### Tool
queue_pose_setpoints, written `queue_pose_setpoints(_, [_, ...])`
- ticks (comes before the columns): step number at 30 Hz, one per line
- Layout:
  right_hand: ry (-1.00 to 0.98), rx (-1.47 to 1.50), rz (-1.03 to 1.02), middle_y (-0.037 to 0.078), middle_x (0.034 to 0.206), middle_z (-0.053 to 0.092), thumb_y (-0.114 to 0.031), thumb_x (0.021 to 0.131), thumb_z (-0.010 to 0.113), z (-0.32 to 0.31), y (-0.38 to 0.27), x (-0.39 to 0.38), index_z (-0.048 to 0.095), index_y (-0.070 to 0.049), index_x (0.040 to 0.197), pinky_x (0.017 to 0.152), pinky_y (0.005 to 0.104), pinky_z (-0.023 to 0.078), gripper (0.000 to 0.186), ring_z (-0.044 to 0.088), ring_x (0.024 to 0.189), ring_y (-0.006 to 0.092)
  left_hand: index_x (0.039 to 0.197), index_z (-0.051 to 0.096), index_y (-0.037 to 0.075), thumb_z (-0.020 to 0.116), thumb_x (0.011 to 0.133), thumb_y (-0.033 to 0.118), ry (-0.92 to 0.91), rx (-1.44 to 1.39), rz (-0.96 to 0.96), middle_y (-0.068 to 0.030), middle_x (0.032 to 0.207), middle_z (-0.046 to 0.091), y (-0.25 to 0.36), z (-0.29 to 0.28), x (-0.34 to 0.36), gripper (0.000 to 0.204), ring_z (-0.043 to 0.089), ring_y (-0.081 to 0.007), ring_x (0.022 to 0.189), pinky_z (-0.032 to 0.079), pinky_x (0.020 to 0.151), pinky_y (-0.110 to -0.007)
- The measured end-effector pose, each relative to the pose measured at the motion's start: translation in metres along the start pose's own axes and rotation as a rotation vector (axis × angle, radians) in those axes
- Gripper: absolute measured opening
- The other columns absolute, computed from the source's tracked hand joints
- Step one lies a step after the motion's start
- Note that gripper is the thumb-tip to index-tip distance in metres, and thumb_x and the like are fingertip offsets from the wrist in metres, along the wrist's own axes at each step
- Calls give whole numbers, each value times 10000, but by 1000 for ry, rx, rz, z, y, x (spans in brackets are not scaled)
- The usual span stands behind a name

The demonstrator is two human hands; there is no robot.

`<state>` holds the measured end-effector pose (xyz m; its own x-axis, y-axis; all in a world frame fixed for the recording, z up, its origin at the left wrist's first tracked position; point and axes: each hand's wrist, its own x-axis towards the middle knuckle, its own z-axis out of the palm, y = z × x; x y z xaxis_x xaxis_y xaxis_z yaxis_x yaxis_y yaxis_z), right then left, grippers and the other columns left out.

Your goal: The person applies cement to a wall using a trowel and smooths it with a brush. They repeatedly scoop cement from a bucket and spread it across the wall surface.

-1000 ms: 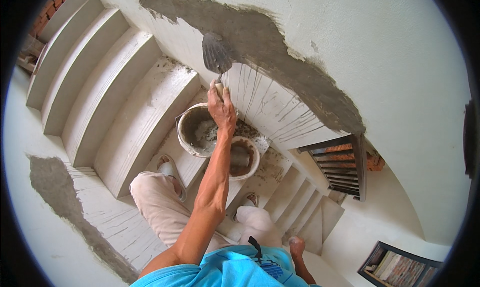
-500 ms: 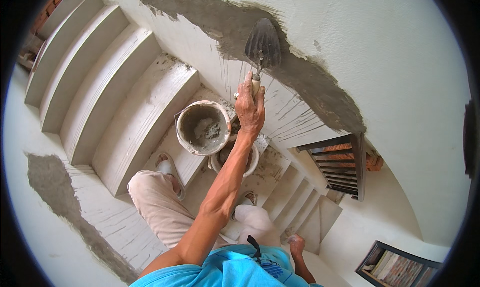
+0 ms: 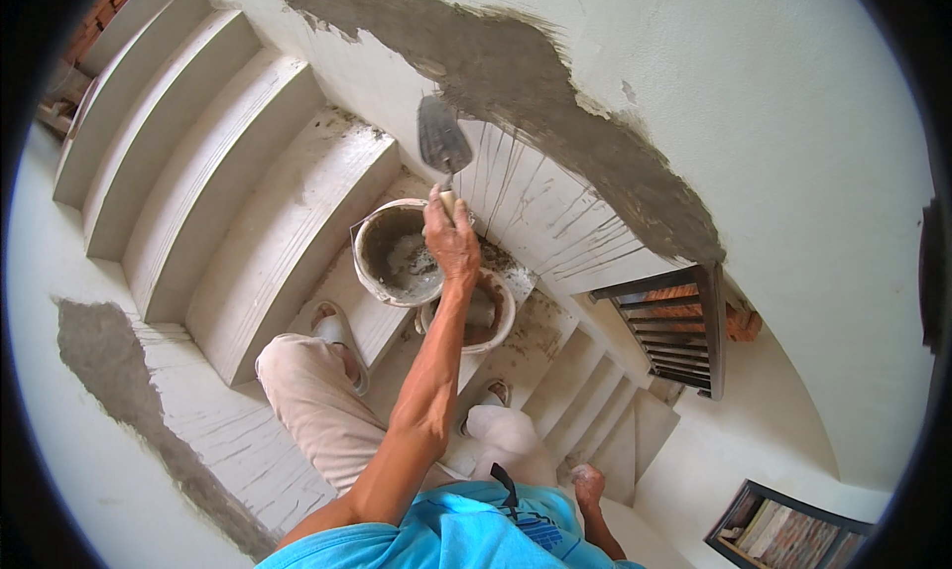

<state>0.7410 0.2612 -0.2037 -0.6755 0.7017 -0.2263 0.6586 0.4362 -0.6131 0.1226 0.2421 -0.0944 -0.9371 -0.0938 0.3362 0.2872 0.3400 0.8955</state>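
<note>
"Holding what in the left hand?"

"A trowel, with fingers wrapped snugly round the pale handle, probably to leave the whole blade free."

"And kept where?"

"In front of the wall, seen against the lower edge of the grey patch."

"Why set the larger bucket just beside the smaller bucket on the stairs?"

"Likely for easy reach, between the sandalled feet and the wall."

"And the right hand?"

"Low beside the blue shirt, apparently with fingers curled in, but too small to be sure."
</note>
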Motion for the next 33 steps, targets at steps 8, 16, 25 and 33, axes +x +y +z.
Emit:
queue_pose_setpoints(8, [6, -134, 64, 87, 690, 691, -125, 857, 594, 7, 2, 12, 721, -65, 778, 607, 360, 532, 161, 692, 643, 218, 1342, 580, -28, 635, 995, 194, -30, 63, -13, -255, 1149, 664, -7, -56, 31, 416, 663, -430, 1023, 509, 906, -472])
queue_pose_setpoints(16, [-43, -149, 101, 117, 786, 726, -115, 857, 644, -1, -18, 32, 724, -102, 817, 673, 424, 547, 91, 712, 721, 314, 1370, 563, 0, 635, 1002, 161, -133, -103, 194, -225, 1151, 668, 35, -41, 36, 407, 679, -373, 1009, 530, 879, -447])
queue_pose_setpoints(25, [14, -15, 82, 98, 686, 681, -259, 938, 590, 6, -15, 18, 722, -62, 782, 608, 371, 521, 284, 678, 635, 224, 1382, 568, -14, 607, 1047, 262, -158, -302, 127, -185, 1107, 695, 38, 16, 47, 435, 670, -266, 1004, 525, 898, -393])
queue_pose_setpoints(33, [-65, -18, 124, 142, 776, 727, -177, 886, 587, -3, -25, 16, 730, -50, 807, 698, 406, 550, 206, 718, 729, 293, 1347, 578, -28, 609, 1027, 199, -141, -242, 8, -242, 1192, 675, 0, 10, 34, 393, 676, -372, 1059, 523, 922, -438])
